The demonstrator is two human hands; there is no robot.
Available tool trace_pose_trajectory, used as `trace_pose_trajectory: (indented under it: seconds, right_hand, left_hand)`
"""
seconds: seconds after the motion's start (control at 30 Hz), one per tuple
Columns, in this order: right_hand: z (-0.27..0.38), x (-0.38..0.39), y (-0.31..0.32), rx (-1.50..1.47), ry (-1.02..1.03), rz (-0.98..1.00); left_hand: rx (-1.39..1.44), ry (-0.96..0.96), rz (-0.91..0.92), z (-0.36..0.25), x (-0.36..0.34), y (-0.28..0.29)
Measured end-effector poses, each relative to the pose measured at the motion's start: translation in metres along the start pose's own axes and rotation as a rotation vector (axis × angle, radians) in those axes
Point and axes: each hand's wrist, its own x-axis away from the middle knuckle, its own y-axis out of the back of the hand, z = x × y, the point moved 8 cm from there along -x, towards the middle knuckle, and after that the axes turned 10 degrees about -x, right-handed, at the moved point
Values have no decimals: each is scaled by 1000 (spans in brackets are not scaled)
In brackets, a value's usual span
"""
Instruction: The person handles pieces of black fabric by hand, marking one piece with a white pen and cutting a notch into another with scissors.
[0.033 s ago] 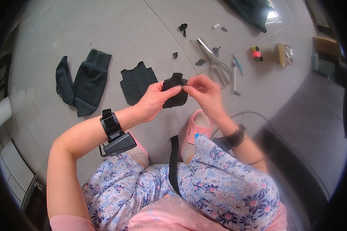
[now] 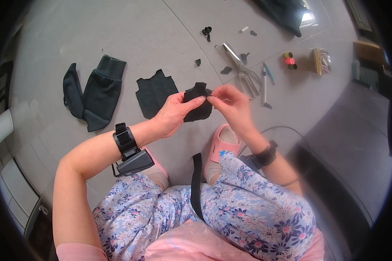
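Between my hands, above the floor, is a small black fabric piece [image 2: 197, 108] with notched upper edges. My left hand [image 2: 172, 115] grips its left side, thumb lying across the front. At the upper right edge, the thumb and forefinger of my right hand [image 2: 231, 106] pinch the cloth close to my left thumb tip. Whether a needle or thread is in that pinch is too small to tell. Just left of my hands, a larger dark cut fabric piece [image 2: 156, 93] with a similar notched outline lies flat on the floor.
Dark garment parts [image 2: 102, 93] lie at the left. Beyond my right hand are large scissors [image 2: 244, 69], a white pen-like tool [image 2: 264, 85], thread spools [image 2: 289, 61] and a small bundle [image 2: 321, 61]. Fabric scraps [image 2: 226, 70] lie scattered. A black strap [image 2: 196, 182] hangs between my knees.
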Motion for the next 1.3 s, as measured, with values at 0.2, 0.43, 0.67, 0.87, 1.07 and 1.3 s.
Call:
trace_pose_trajectory:
  seconds: [0.2, 0.43, 0.67, 0.87, 1.07, 1.3]
  right_hand:
    - [-3, -1, 3, -86, -18, -40]
    - [-2, 2, 5, -174, -29, -28]
    - [-5, 1, -9, -177, -356, 231]
    - [0, -2, -5, -260, -224, 207]
    - [0, -3, -4, -254, -230, 133]
    - [3, -2, -4, -245, -189, 123]
  left_hand:
    - [-17, 2, 11, -1, 2, 1]
    - [13, -39, 93, -10, 6, -14]
    - [-191, -97, 241, -6, 8, -17]
    - [-153, -38, 244, -1, 9, -21]
    - [-64, 48, 218, 0, 11, -23]
    - [-41, 53, 196, -1, 10, -25]
